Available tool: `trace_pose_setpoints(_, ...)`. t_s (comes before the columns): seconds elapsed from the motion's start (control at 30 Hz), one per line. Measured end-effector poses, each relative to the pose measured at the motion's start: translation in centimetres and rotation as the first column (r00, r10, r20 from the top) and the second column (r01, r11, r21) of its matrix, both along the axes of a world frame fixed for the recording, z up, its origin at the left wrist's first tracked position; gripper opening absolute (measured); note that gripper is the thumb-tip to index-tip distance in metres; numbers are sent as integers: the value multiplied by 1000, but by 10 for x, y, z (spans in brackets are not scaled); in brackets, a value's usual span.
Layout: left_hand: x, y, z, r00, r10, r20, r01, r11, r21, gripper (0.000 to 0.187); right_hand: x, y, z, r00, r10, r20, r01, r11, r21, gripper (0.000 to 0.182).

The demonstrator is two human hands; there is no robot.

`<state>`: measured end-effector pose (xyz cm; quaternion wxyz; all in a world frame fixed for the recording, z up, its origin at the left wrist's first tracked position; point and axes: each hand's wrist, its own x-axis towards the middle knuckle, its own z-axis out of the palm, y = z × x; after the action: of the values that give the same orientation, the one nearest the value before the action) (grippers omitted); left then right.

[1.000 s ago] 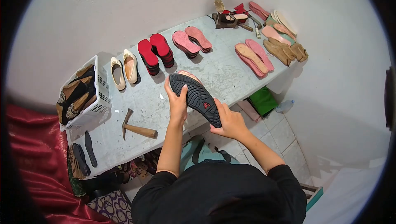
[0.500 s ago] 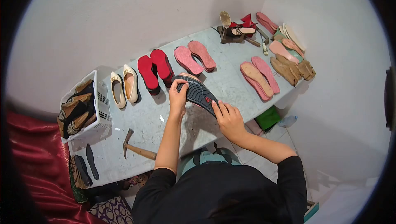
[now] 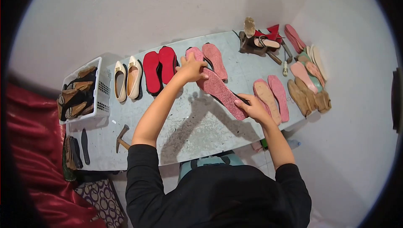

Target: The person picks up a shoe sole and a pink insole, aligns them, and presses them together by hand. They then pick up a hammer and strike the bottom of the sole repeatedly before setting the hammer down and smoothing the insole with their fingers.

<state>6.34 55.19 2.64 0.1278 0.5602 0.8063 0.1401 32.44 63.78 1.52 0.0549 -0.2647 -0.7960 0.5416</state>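
A sole [image 3: 222,95] with a textured pink face up and a black edge lies slantwise between my two hands above the table. My right hand [image 3: 252,107] grips its near end, thumb on the pink face. My left hand [image 3: 192,69] is at its far end, fingers reaching over the pink sole pair on the table, thumb against the held sole. Beyond are the pink soles [image 3: 215,60], partly behind my left hand, and the red soles [image 3: 153,72] stand just left of it.
Cream flat shoes [image 3: 134,79] and a white basket [image 3: 100,93] of shoes stand at left, with a hammer [image 3: 121,138] near the front edge. Right are tan and pink soles [image 3: 267,98], brown shoe pieces [image 3: 299,95] and a metal shoe stand [image 3: 251,45].
The sole has been turned from its black ridged underside to its pink face. My left hand has reached farther forward, and the view has shifted.
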Motion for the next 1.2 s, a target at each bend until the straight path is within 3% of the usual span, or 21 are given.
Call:
trace_pose_setpoints(0.03, -2, 9, -1, 991, 86, -106, -87, 996, -4, 49, -2, 12, -17, 995, -30, -91, 9, 975, -223, 32)
trace_pose_setpoints(0.07, -8, 18, -1, 989, 99, -108, -100, 995, -5, 49, -4, 22, -31, 982, -83, -169, 1, 900, -437, 34)
trace_pose_setpoints(0.1, -17, 28, -5, 996, 50, 69, -51, 999, 10, 51, -6, 30, -41, 983, -75, -168, -7, 898, -439, 34)
trace_pose_setpoints(0.13, -25, 39, -11, 970, -5, 242, -4, 999, 37, 54, -9, 37, -48, 977, -89, -195, -35, 831, -555, 36)
trace_pose_setpoints(0.17, -29, 50, -18, 971, 8, 239, -15, 999, 29, 53, -11, 44, -55, 970, -108, -217, -65, 749, -660, 38)
trace_pose_setpoints(0.2, -31, 57, -20, 972, 14, 235, -21, 999, 28, 53, -16, 51, -64, 970, -102, -221, -72, 747, -661, 38)
trace_pose_setpoints(0.3, -39, 80, -30, 957, 99, 272, -110, 994, 23, 55, -28, 72, -89, 978, -164, -128, -11, 573, -819, 37)
trace_pose_setpoints(0.37, -56, 104, -46, 996, 40, 83, -42, 999, 24, 55, -43, 82, -105, 975, -201, -98, 32, 561, -827, 38)
trace_pose_setpoints(0.47, -76, 137, -62, 986, 138, 89, -146, 985, 94, 53, -70, 96, -122, 963, -262, -54, 95, 523, -847, 36)
trace_pose_setpoints(0.57, -110, 169, -90, 985, 105, 134, -119, 988, 102, 51, -103, 108, -155, 934, -310, -180, 157, 806, -571, 35)
trace_pose_setpoints(0.6, -114, 178, -96, 986, 106, 132, -120, 987, 105, 51, -114, 113, -159, 934, -308, -182, 155, 808, -569, 35)
trace_pose_setpoints(0.67, -120, 191, -112, 972, 217, 85, -231, 949, 217, 48, -130, 121, -168, 942, -310, -128, 302, 950, -79, 39)
trace_pose_setpoints(0.73, -127, 202, -126, 967, 250, 44, -254, 946, 200, 50, -143, 129, -171, 950, -305, -71, 303, 952, -43, 40)
trace_pose_setpoints(0.8, -130, 210, -140, 962, 275, 6, -271, 945, 182, 51, -149, 134, -172, 978, -204, -36, 207, 957, 202, 36)
trace_pose_setpoints(0.93, -132, 217, -163, 964, 264, 24, -263, 946, 187, 43, -150, 133, -160, 980, -194, -40, 198, 953, 229, 38)
trace_pose_setpoints(1.0, -130, 219, -170, 966, 255, 40, -258, 948, 188, 39, -150, 127, -144, 974, -195, 115, 155, 945, 288, 38)
trace_pose_setpoints(1.03, -128, 220, -171, 967, 251, 41, -255, 948, 191, 37, -151, 126, -147, 974, -195, 119, 154, 946, 285, 38)
trace_pose_setpoints(1.1, -128, 221, -177, 968, 246, 41, -249, 950, 190, 36, -152, 126, -155, 977, -197, 85, 140, 887, 440, 36)
trace_pose_setpoints(1.2, -129, 221, -187, 967, 253, 41, -256, 942, 215, 32, -155, 119, -162, 965, -249, 82, 189, 878, 440, 36)
